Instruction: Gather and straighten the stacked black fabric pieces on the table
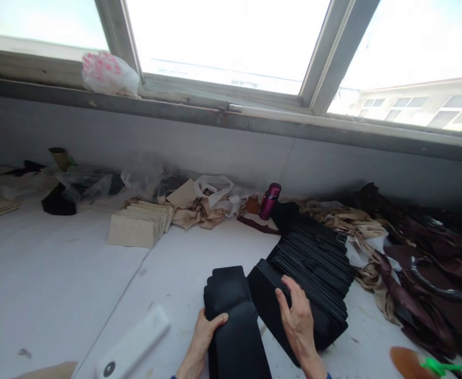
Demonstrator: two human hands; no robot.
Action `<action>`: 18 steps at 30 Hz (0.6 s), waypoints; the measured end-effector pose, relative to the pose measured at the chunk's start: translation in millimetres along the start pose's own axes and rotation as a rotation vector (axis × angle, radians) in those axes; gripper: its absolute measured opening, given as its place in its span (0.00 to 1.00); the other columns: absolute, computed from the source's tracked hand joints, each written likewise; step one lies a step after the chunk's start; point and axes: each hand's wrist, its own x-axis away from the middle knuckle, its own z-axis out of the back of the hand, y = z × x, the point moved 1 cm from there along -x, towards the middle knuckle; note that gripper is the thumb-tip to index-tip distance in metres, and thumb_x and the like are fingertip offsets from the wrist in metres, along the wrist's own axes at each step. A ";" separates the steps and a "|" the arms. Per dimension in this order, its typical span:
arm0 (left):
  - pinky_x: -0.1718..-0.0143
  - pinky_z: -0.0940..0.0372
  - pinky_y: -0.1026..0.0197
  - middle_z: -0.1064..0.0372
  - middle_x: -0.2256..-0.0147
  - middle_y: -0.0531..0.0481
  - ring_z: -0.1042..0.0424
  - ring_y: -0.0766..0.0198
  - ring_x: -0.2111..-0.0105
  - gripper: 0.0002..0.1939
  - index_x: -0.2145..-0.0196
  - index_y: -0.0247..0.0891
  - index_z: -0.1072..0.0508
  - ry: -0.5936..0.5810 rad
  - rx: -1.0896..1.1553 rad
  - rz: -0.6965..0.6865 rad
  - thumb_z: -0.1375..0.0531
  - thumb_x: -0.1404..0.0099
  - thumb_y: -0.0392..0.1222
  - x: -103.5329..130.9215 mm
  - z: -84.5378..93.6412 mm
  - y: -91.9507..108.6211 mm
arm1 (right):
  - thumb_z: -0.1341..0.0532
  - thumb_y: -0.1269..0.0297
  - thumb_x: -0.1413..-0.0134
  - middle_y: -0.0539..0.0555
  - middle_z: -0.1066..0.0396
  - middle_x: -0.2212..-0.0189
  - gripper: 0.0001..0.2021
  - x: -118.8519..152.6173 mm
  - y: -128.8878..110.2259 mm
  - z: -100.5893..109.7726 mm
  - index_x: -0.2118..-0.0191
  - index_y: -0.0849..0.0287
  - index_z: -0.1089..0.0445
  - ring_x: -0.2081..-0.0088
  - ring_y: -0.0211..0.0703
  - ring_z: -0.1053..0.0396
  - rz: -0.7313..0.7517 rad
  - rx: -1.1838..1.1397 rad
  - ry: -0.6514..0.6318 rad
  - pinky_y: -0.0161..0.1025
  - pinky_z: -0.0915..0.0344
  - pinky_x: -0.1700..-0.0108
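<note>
Black leather pcs (231,310), a small stack w/ rounded corners, sit on the white desk (57,273) right in front of you; your left hand (204,337) holds the stack's left edge, grip pinching it w/ thumb on top and fingers under. Your right hand (299,322) rests flat on the fanned row of black pcs (313,263) just beside the stack, to its right, grip spread, fingers loose on the nearest piece, not closed on anything. Behind that row stands a magenta bottle (269,201), near the wall. Left of it lies a heap of tan scraps (199,208), and next to that a leaning row of cream pcs (140,225). Dark brown leather (424,263) is piled along the desk's right side. White flat device (134,342) lies near your left wrist. Pink-printed plastic bag (108,72) sits up on the window sill.
</note>
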 end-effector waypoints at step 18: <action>0.50 0.31 0.49 0.25 0.53 0.41 0.26 0.45 0.52 0.42 0.43 0.34 0.36 -0.277 0.258 -0.485 0.28 0.56 0.38 66.9 42.8 69.5 | 0.31 0.48 0.51 0.58 0.26 0.49 0.29 73.7 -119.2 -11.5 0.47 0.61 0.30 0.47 0.53 0.29 0.033 -0.909 -0.488 0.56 0.36 0.42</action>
